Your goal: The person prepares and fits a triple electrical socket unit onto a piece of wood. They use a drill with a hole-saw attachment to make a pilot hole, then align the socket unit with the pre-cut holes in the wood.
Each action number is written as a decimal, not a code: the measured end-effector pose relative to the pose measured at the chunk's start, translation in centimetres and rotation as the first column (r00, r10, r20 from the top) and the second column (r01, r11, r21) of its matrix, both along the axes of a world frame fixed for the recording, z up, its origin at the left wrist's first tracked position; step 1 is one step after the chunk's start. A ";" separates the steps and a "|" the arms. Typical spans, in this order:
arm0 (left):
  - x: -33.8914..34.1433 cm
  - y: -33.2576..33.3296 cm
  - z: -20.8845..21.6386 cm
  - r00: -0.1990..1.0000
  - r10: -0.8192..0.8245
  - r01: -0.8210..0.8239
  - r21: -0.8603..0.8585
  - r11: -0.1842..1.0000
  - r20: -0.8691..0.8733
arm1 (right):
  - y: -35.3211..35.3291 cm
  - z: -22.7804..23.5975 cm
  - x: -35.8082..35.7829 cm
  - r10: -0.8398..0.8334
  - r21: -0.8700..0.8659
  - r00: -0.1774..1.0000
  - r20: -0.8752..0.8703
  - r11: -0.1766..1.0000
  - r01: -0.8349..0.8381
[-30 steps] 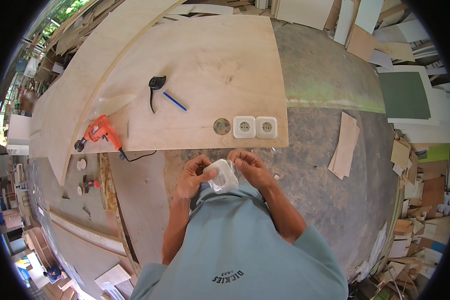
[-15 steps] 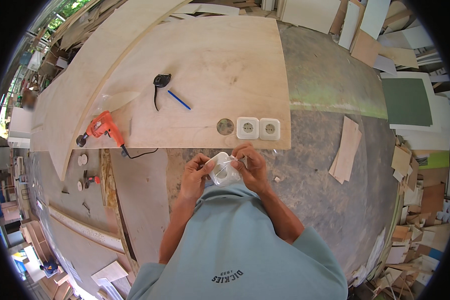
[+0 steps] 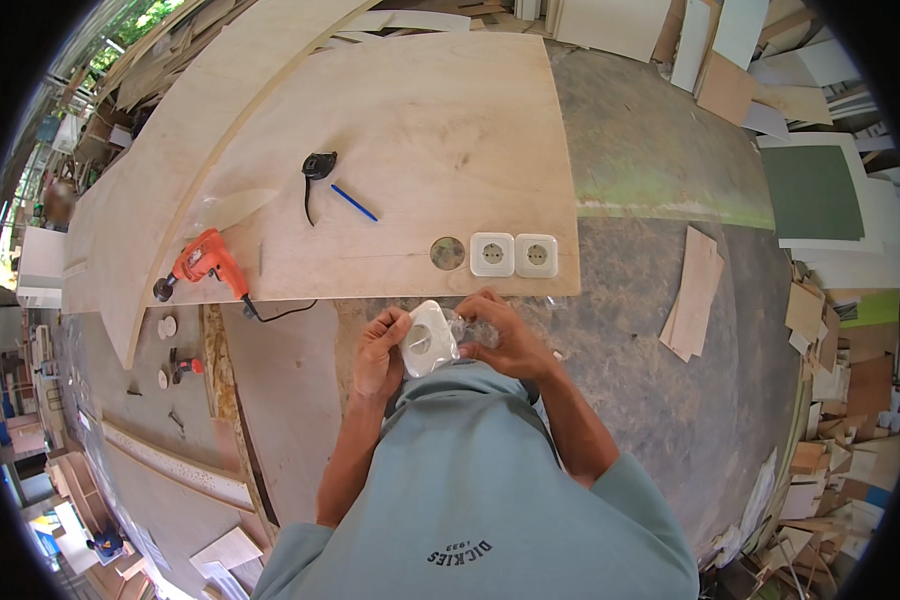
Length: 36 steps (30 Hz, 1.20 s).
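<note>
In front of my chest, a white wall socket [image 3: 429,338] in clear plastic wrapping is held just off the near edge of a plywood sheet [image 3: 400,120]. My left hand [image 3: 377,352] pinches the socket's left side between thumb and fingers. Loose clear plastic [image 3: 475,330] bunches at its right side, where my right hand [image 3: 505,340] grips it with bent fingers. Beyond my hands, two white sockets, one on the left [image 3: 492,254] and one on the right [image 3: 537,256], sit side by side in the plywood, next to a round cut hole [image 3: 448,253].
An orange corded drill [image 3: 208,258] lies on the plywood's left, with a black tape measure [image 3: 318,165] and a blue pen [image 3: 354,202] farther off. Wooden discs [image 3: 167,327] and a small red-black tool [image 3: 184,367] are at the lower left. Thin wood strips [image 3: 692,295] lie at the right.
The wrapped socket has shifted slightly left and turned more upright. My right hand has moved a little right, drawing the clear plastic out from the socket's side.
</note>
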<state>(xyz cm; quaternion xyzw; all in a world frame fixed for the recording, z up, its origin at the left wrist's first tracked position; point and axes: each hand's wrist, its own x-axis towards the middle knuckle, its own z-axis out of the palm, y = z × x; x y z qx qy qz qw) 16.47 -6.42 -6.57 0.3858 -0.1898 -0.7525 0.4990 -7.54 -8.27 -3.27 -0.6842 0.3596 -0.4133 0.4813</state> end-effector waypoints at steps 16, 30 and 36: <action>-2.0 1.0 2.8 0.818 0.118 -0.014 -0.185 0.983 0.563 | 1.4 0.4 1.2 -0.200 0.496 0.896 0.396 0.868 -0.025; -0.6 -0.3 -0.6 0.985 0.140 -0.128 0.111 0.986 -0.103 | 1.1 -0.2 1.2 -0.241 -0.281 0.969 -0.056 0.935 0.216; -0.1 -1.6 -3.3 0.974 0.194 -0.184 0.094 0.978 -0.119 | 1.7 -1.4 0.0 -0.051 -0.064 0.995 -0.090 0.997 0.045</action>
